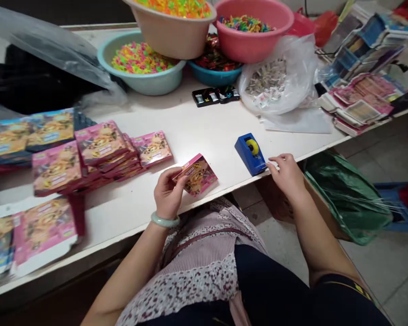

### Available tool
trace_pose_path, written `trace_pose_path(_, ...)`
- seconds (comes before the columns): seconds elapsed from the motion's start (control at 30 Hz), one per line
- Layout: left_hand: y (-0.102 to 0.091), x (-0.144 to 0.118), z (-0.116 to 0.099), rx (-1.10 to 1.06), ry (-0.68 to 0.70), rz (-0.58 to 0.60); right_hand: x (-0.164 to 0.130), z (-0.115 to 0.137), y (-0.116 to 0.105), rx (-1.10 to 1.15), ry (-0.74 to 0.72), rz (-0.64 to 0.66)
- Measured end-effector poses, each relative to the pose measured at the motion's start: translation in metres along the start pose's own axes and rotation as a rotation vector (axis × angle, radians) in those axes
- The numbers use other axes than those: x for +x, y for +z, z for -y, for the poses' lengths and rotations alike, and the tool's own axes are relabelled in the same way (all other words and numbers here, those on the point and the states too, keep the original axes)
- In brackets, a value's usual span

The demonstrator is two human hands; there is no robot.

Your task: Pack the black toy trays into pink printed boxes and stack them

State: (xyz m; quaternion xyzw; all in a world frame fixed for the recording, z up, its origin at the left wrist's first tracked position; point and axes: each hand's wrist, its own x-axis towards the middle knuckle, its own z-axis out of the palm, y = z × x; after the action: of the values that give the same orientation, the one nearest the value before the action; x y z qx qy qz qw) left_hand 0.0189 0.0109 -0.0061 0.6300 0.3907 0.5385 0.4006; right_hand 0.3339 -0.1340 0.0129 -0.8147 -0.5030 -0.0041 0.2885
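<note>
- Nearest the camera, the left hand [168, 192], a pale bangle [165, 221] on its wrist, curls its fingers shut around one end of a small pink box [197, 174], which rests on the white worktop [197, 131] near its front edge.
- At 3 o'clock from that box, the right hand [285, 174] lies loosely open, fingertips touching the near end of a blue tape dispenser [250, 153].
- At 9 o'clock, flat pink cartons [100, 156] lie stacked.
- At 12 o'clock stand basins [141, 68] of coloured pieces.
</note>
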Motion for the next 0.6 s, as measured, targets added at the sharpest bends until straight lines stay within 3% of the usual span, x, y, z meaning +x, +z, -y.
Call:
trace_pose_path(0.13, 0.011, -0.005, -0.004, 0.099, 0.012, 0.067, 0.006, -0.017, 0.005, 0.028, 0.07, 0.107)
trace_pose_path(0.33, 0.007, -0.005, -0.007, 0.156, 0.06, 0.108, -0.005, -0.028, 0.031, 0.721, 0.401, 0.106)
trace_pose_path(0.4, 0.006, -0.005, -0.006, 0.15, 0.062, 0.1, -0.013, -0.029, 0.034, 0.84, 0.482, 0.098)
trace_pose_path(0.6, 0.004, -0.002, -0.002, 0.139, 0.088, 0.107, -0.023, -0.02, 0.035, 0.621, 0.31, -0.048)
